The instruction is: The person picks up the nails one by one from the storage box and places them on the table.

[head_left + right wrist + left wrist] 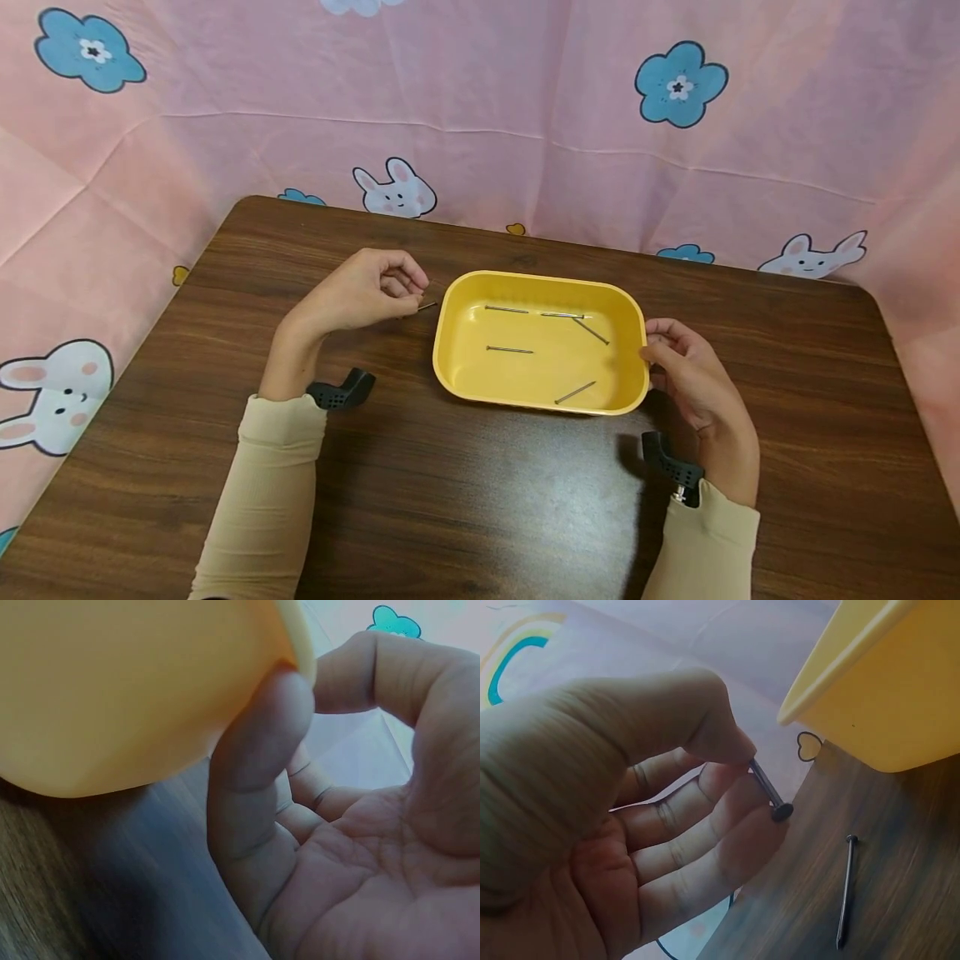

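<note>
A yellow plastic tray (540, 379) with rounded corners holds several thin metal nails (510, 350), lying loose at different angles on its floor. Left of the tray, my left hand (367, 287) pinches one nail (769, 786) between thumb and fingers, its flat head sticking out past the fingertips. A second nail (846, 892) lies on the wooden table in the left wrist view, beside the tray's outer wall. At the tray's right end, my right hand (693, 375) grips the rim, thumb on the inner side and a finger against the outside wall.
Everything stands on a dark brown wooden table (465, 500) with rounded corners. Behind and beside it hangs a pink cloth (487, 75) printed with rabbits and blue flowers. Each wrist carries a black camera mount (341, 390).
</note>
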Demonstrator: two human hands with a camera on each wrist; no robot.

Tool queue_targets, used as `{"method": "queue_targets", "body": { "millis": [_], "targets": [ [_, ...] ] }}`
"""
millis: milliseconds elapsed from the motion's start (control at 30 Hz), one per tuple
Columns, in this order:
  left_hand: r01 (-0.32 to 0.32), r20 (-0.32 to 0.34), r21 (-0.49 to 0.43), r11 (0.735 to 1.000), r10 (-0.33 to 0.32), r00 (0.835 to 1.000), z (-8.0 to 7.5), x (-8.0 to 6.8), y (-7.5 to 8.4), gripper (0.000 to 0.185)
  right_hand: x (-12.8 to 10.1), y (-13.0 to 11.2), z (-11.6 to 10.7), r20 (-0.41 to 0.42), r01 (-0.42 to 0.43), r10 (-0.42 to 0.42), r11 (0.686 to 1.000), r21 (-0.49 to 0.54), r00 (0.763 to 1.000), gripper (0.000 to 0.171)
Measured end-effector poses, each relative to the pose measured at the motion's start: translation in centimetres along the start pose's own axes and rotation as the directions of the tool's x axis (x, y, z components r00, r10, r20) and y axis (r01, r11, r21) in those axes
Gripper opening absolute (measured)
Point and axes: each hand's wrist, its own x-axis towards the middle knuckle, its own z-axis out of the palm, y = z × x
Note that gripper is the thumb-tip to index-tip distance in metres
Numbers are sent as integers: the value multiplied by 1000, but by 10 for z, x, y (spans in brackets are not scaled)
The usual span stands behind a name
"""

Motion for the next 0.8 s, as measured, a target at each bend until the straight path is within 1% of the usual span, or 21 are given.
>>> {"method": "queue_targets", "body": {
  "millis": [233,367,567,800],
  "targets": [
    [35,6,55,998,-35,999,-2,-1,-2,23,0,0,0,0,4,-4,1000,-5,1000,19],
    [47,19,82,996,-48,999,-3,-2,-2,22,0,1,0,0,4,-4,1000,-16,1000,21],
    [47,32,108,993,-51,998,-1,1,-4,21,0,2,-1,-4,0,0,1000,-20,1000,22],
    [71,45,142,987,-78,996,2,3,-3,24,2,2,-2,3,2,-2,1000,-13,1000,22]
  ]
}}
